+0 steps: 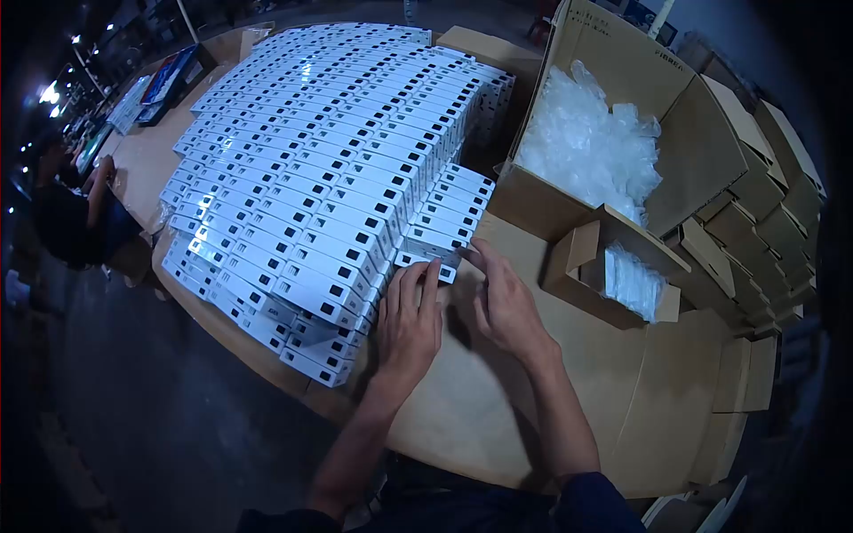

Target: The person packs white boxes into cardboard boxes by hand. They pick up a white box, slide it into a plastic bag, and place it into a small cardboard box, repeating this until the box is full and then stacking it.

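Note:
Rows of stacked white boxes (302, 169) with dark square marks cover the left and middle of the table. A lower row of white boxes (449, 209) runs along their right side. At its near end lies one white box (429, 266). My left hand (410, 315) has its fingertips on the near edge of that box, fingers bent and slightly apart. On the right, my right hand (502, 298) is beside the same row, its index finger reaching the row's right edge and its thumb apart. Neither hand is wrapped round a box.
A large cardboard box (711, 169) holds clear plastic bags (591, 133). Before it sits a small carton (569, 266) with flat clear packets (633, 284). Folded cartons (773, 204) are stacked at the right. Another person (75, 209) sits at the far left.

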Motion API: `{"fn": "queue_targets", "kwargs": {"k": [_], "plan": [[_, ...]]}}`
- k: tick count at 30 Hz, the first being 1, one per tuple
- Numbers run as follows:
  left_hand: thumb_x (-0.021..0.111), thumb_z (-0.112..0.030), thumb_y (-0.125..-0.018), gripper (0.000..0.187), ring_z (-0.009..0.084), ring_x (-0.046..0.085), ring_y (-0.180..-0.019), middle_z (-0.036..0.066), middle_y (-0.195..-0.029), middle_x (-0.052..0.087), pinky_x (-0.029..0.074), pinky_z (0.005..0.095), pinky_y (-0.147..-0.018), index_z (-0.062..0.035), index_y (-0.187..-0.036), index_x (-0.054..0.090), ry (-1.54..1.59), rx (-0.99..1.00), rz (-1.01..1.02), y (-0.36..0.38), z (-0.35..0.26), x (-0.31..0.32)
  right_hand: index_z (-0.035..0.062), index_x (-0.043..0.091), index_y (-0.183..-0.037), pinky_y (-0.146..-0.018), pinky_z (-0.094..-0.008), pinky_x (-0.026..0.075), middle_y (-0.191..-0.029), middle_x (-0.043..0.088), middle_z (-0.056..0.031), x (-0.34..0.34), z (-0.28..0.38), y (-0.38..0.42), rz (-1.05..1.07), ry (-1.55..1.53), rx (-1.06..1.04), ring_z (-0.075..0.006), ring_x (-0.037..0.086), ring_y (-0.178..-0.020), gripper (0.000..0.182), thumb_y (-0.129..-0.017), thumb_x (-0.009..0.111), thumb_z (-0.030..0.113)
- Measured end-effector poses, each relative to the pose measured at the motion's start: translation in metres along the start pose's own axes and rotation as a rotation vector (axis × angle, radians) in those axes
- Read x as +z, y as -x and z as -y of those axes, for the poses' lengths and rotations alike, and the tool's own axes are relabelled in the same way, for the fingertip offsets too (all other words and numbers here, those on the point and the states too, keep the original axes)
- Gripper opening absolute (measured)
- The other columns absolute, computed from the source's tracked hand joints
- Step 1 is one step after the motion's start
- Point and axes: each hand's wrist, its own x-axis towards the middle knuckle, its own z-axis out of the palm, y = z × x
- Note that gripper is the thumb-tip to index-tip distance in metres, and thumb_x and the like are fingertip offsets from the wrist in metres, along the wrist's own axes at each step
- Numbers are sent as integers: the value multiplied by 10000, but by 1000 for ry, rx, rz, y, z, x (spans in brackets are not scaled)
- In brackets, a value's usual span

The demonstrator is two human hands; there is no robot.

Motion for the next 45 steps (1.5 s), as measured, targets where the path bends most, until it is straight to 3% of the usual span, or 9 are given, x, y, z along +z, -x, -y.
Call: {"fn": "queue_targets", "kwargs": {"k": [8, 11, 13, 15, 21, 26, 29, 39, 45], "plan": [[788, -26, -797, 443, 346, 497, -1215, 99, -1272, 562, 405, 495, -1050, -94, -1226, 699, -31, -27, -138, 6, -2, 6, 22, 394, -1514, -995, -482, 495, -1407, 533, -275, -18, 9, 16, 10, -214, 73, -422, 601, -1109, 642, -890, 526, -50], [837, 8, -695, 447, 341, 509, -1206, 81, -1175, 595, 414, 521, -1030, -112, -1112, 730, 4, 31, -206, 17, -5, 8, 61, 388, -1542, -928, -448, 505, -1209, 624, -240, -39, 22, 42, 49, -295, 269, -378, 629, -1015, 628, -942, 568, 18], [841, 15, -683, 433, 348, 520, -1192, 77, -1154, 587, 408, 534, -1051, -113, -1083, 738, 37, 117, -239, 22, -20, -4, 125, 348, -1599, -729, -357, 507, -866, 632, -122, -63, 25, 55, 282, -530, 422, -202, 601, -805, 630, -1034, 617, 200], [844, 25, -683, 422, 351, 534, -1184, 77, -1158, 579, 427, 529, -1057, -120, -1067, 744, 119, 214, -271, 30, -37, -4, 125, 387, -1590, -700, -335, 511, -969, 659, -94, -70, 23, 65, 349, -690, 485, -154, 608, -828, 562, -1072, 577, 231], [861, 12, -704, 375, 328, 583, -1163, 91, -1171, 589, 526, 459, -985, -120, -1042, 762, 433, 452, -160, -19, -98, -21, 47, 633, -1319, -899, -286, 502, -1143, 654, -40, -72, 1, 64, -136, -1072, 379, -119, 606, -986, 278, -1091, 522, 162], [834, 6, -740, 233, 314, 661, -1055, 122, -1096, 663, 547, 417, -900, -68, -949, 764, 574, 435, -89, -122, -124, -56, 10, 718, -1063, -748, -291, 523, -905, 708, -38, -160, -2, 28, -293, -636, 284, -94, 660, -875, 206, -1040, 518, 50], [738, 34, -818, 199, 318, 674, -1017, 137, -1088, 675, 537, 408, -890, -37, -1005, 739, 564, 463, -105, -203, -135, -37, 37, 750, -1021, -728, -363, 524, -903, 706, -144, -200, -48, -3, -524, 40, 43, -226, 661, -783, 178, -963, 583, 48], [767, -76, -846, 218, 331, 644, -1125, 143, -1082, 704, 529, 432, -938, -38, -1058, 737, 138, 773, 263, -381, -128, 95, 66, 774, -1114, -979, -445, 522, -1106, 719, -244, -236, -124, -70, -500, 150, 391, -360, 685, -1043, 261, -899, 683, 183], [647, -92, -946, 145, 302, 722, -905, 169, -952, 715, 557, 394, -846, 14, -1044, 651, 583, 465, 165, -381, -138, 78, -3, 768, -1128, -1026, -462, 504, -1087, 718, -295, -226, -156, -106, -460, 299, 346, -418, 663, -1119, 463, -781, 866, 288]]}}
